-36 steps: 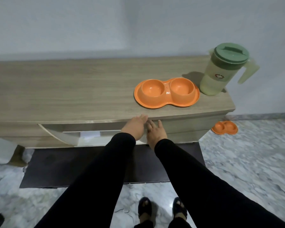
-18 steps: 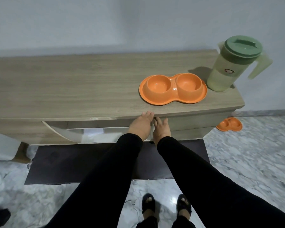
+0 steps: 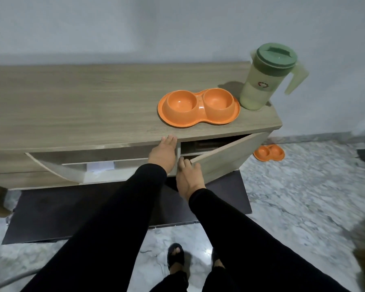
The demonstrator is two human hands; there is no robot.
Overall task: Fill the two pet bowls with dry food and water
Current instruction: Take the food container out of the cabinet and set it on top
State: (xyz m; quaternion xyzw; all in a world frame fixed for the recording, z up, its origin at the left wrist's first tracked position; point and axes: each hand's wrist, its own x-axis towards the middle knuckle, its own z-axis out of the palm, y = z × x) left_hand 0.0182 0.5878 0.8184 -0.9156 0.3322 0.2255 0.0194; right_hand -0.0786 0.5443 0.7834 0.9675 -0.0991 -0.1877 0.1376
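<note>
Presently double pet bowl [image 3: 199, 108] set empty at counter [image 3: 76, 106] right end, jug [image 3: 263, 77] just right. Door [image 3: 226, 158] edge gripped by right hand [image 3: 188, 175], presumably to reach food; left hand [image 3: 163, 153] flat, fingers straight, bracing counter edge.

I see long black sleeves [image 3: 118, 211] covering both of my arms down to the wrists, snug and plain, with no markings. My left hand [image 3: 163, 153] and right hand [image 3: 188, 180] are bare. Below, dark open-toed sandals [image 3: 176, 258] show on my feet.
</note>
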